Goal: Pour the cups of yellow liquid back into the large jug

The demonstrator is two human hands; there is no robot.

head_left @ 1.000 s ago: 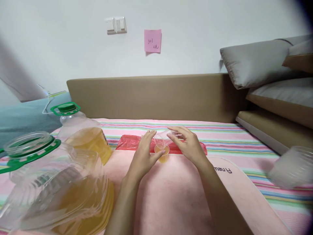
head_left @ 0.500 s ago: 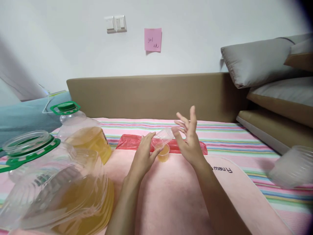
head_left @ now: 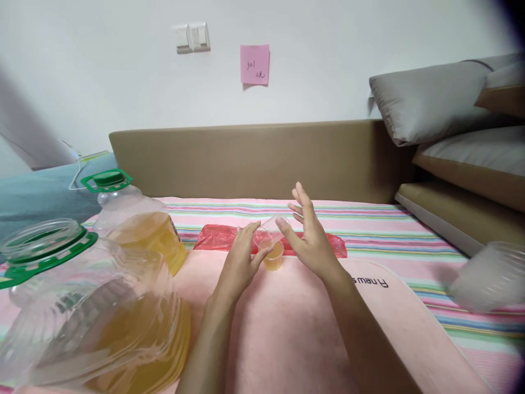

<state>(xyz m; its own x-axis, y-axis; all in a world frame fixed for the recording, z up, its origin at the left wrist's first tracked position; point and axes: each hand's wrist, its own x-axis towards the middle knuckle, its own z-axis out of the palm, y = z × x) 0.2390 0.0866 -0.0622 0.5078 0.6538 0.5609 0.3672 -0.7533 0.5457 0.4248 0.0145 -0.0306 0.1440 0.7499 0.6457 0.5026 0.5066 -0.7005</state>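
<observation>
My left hand (head_left: 243, 261) is closed on a clear plastic cup (head_left: 268, 232), tilted over on its side. Just beneath it stands a second clear cup, with yellow liquid in it (head_left: 273, 261), upright on the pink mat (head_left: 287, 328). My right hand (head_left: 308, 235) has its fingers stretched out and raised, its thumb close to the base of the tilted cup; whether the thumb touches it I cannot tell. A crumpled red plastic bag (head_left: 215, 237) lies behind the cups.
Two large clear jugs of yellow liquid stand at left: a near uncapped jug (head_left: 135, 339) and a far capped jug (head_left: 151, 235). A stack of clear cups (head_left: 490, 279) lies at right. Cushions (head_left: 435, 104) pile up behind it. A brown headboard (head_left: 254, 161) runs along the back.
My right hand has moved left, its thumb closer to the tilted cup, and its fingers have drawn nearer together. My left hand has kept its hold on that cup.
</observation>
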